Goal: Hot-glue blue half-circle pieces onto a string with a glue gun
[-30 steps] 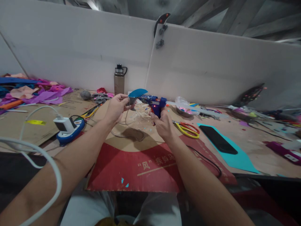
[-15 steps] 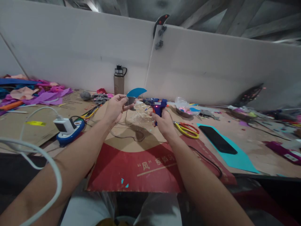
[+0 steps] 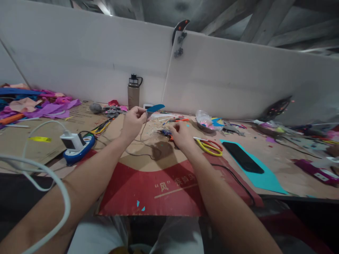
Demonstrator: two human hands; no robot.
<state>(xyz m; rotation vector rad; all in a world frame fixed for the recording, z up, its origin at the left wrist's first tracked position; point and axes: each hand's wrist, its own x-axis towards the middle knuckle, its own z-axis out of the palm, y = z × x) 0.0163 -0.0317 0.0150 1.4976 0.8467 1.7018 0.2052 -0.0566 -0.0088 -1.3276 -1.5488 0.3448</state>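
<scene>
My left hand (image 3: 134, 121) pinches a curved blue piece (image 3: 155, 108), shaped like a fin or feather, between thumb and fingertips. It holds the piece up above the table. My right hand (image 3: 182, 134) is low over the work area, its fingers curled and close together. A dark blue hot glue gun (image 3: 165, 132) with an orange part lies at the table beside and under those fingers, mostly hidden by the hand. Whether the fingers still grip it does not show. Between the hands, pale scraps (image 3: 156, 128) litter the cardboard.
Yellow-and-red-handled scissors (image 3: 212, 147) and a black phone (image 3: 243, 157) on turquoise sheet (image 3: 267, 180) lie to the right. A bottle (image 3: 134, 93) stands at the back. At left are a blue power strip (image 3: 79, 151), a white cable (image 3: 63, 194) and coloured scraps (image 3: 47, 106).
My right hand has lowered the glue gun from upright in the air to the table. My left hand has turned the blue piece, which now looks flatter and sits slightly lower.
</scene>
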